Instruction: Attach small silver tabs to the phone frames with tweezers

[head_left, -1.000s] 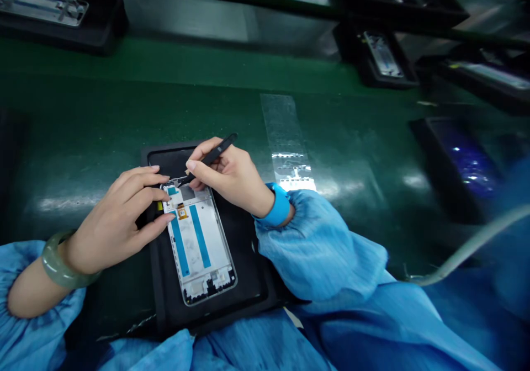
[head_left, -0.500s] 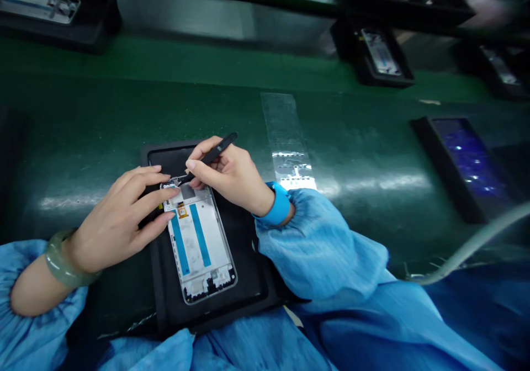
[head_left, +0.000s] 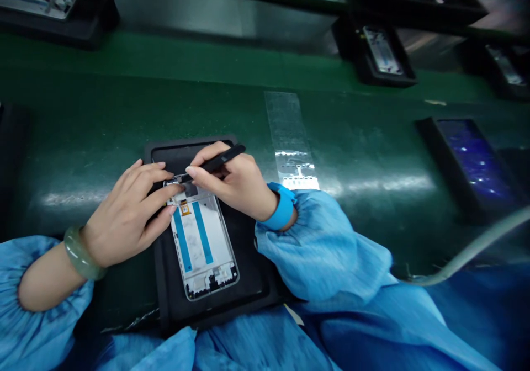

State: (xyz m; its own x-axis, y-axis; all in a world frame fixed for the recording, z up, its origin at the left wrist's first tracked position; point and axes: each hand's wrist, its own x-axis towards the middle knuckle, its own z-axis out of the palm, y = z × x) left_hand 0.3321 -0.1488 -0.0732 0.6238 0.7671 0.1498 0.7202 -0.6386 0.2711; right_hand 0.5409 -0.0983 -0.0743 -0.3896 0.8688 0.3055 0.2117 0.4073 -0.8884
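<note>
A smartphone frame [head_left: 202, 236] with two blue adhesive strips and a small orange flex piece lies face down in a black tray [head_left: 248, 282]. My left hand [head_left: 128, 208] is spread at the upper left, its outstretched fingertips resting on the frame's top corner. In my right hand [head_left: 236, 183] is a pair of black tweezers [head_left: 223, 158], slanting down to the left over the frame's top end. The fingers partly hide the tweezer tips and the small parts there.
A strip of clear film [head_left: 287, 131] lies on the green table [head_left: 364, 150] behind my right wrist. Black trays with phone frames stand farther back, one at the left [head_left: 93, 23], one at the right [head_left: 389, 78]. A tray with a purple-blue sheet [head_left: 472, 155] and a pale hose [head_left: 480, 244] are at right.
The tweezers have tilted flatter, and both hands sit slightly farther right in view. My left fingers have shifted a little over the frame's top corner. The whole view has moved slightly.
</note>
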